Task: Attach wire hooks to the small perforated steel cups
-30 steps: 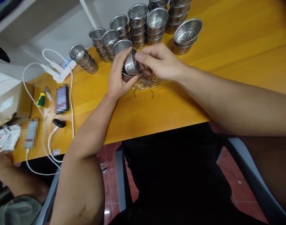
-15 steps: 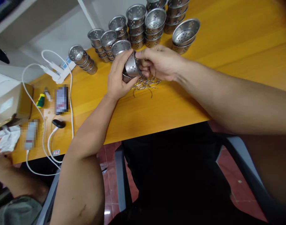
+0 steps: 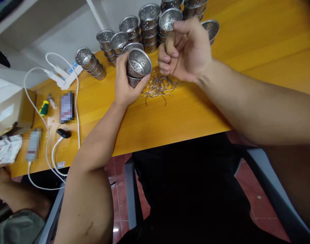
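Observation:
My left hand (image 3: pixel 124 81) is wrapped round two stacked perforated metal cups (image 3: pixel 139 64), their open mouths tilted toward me. Fingers lie behind the cups and the thumb presses on the near side. To their right, my right hand (image 3: pixel 186 51) is raised off the cups. Its thumb is lifted away from loosely curled fingers, and I see nothing held between them. Under and between the hands, a tangle of thin bent wires (image 3: pixel 158 86) lies on the table. Several stacks of similar cups (image 3: pixel 149 30) stand just behind, partly covered by my right hand.
At the left is a short leaning cup stack (image 3: pixel 90 62). Farther left are a power strip (image 3: pixel 64 76) with white cables, a blurred phone-like object (image 3: pixel 67 106), a green-and-yellow handle (image 3: pixel 44 107) and a cardboard box (image 3: pixel 16 110). Another person's arm (image 3: pixel 20 196) rests at lower left.
My right hand has come off the cups, moving up and right, its thumb now apart from the fingers. My left hand has turned the cups so that their mouths face me more.

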Demonstrator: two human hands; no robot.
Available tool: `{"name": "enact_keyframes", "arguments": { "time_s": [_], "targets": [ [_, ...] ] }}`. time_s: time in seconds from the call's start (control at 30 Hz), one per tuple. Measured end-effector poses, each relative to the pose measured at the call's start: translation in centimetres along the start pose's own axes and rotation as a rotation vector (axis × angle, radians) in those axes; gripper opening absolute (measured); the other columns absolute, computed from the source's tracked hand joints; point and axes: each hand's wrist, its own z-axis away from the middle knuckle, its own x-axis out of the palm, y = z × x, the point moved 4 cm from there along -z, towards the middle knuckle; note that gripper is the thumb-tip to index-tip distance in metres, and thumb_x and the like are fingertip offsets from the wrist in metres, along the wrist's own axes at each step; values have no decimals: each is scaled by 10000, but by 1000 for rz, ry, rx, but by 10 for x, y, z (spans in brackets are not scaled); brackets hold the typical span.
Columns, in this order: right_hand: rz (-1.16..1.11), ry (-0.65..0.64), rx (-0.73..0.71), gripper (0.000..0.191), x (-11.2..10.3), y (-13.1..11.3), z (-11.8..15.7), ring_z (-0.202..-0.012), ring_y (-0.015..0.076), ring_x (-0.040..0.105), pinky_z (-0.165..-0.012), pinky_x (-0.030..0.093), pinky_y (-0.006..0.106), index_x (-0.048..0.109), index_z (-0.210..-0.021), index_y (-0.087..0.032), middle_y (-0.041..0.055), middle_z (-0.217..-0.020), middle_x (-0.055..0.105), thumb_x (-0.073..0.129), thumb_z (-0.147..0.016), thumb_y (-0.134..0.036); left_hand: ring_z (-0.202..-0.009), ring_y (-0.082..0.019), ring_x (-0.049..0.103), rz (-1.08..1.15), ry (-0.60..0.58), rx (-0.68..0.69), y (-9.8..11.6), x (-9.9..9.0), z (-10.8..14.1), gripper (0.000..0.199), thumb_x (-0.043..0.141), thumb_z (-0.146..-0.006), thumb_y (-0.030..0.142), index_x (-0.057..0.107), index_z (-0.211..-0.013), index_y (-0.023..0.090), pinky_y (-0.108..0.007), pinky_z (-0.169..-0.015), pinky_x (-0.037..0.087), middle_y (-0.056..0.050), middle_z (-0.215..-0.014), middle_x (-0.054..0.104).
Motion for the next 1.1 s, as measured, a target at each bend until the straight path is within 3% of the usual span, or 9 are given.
{"name": "enact_keyframes", "arguments": {
  "time_s": [0.1,0.23,0.4,0.53,0.6,0.73,0.9,1.0,1.1],
  "targets": [
    [426,39,-101,582,-11,4,0,-583,140,394,-586,329,320,394,-621,-214,22,-636,385,522,-1071,-561,-1439,-369,583,17,36,-3,-5,1,2,830,698,-901,833,364,-1540,422,-593,-1272,469,-85,-1434,546],
    [874,-117,-96,402,-16,18,1,-613,111,397,-619,284,312,601,-678,-180,-8,-655,506,782,-1019,-292,-1394,-360,604,15,73,9,-5,1,3,826,680,-899,851,381,-1535,418,-579,-1234,494,-83,-1406,547],
    [776,-106,-65,212,-15,20,1,-667,123,508,-659,373,311,719,-985,-202,24,-894,691,914,-929,-261,-1443,-374,578,8,42,20,-7,2,3,841,669,-904,857,352,-1550,424,-601,-1263,468,-85,-1426,534],
    [449,-63,-53,641,0,20,3,-706,99,578,-627,417,296,633,-1300,-282,17,-1262,683,1024,-792,-297,-1444,-385,570,12,-18,13,-5,3,2,856,710,-881,851,367,-1537,421,-618,-1259,475,-91,-1433,541],
    [363,-56,-38,751,10,23,4,-722,93,594,-607,421,293,605,-1324,-303,4,-1345,645,1059,-726,-293,-1439,-383,571,6,-63,21,-1,5,2,846,710,-884,847,382,-1530,411,-620,-1255,483,-102,-1443,545],
    [323,33,-107,665,13,23,3,-755,128,573,-611,417,303,600,-1220,-300,4,-1277,654,1052,-739,-383,-1467,-377,537,24,-53,46,5,8,2,917,736,-860,854,353,-1566,410,-610,-1276,462,-106,-1496,507],
    [509,203,-370,457,-23,13,-1,-1100,201,617,-874,511,324,566,-1288,-289,62,-1309,646,866,-964,-410,-1430,-363,558,80,-55,-4,-5,11,3,1119,834,-757,870,262,-1611,429,-590,-1228,497,-87,-1536,485],
    [814,375,-208,512,-51,24,-7,-1278,212,544,-1133,437,346,570,-1297,-243,118,-1401,596,921,-927,-282,-1292,-313,615,68,-88,30,-9,12,4,982,915,-734,799,422,-1483,401,-568,-1119,559,-62,-1391,592],
    [974,457,4,619,-64,41,-13,-1221,222,539,-1153,407,356,600,-1276,-159,158,-1356,575,1007,-810,-179,-1189,-283,641,70,-81,48,-5,10,5,900,922,-724,804,488,-1373,355,-553,-1050,591,-54,-1292,642]
  ]
}}
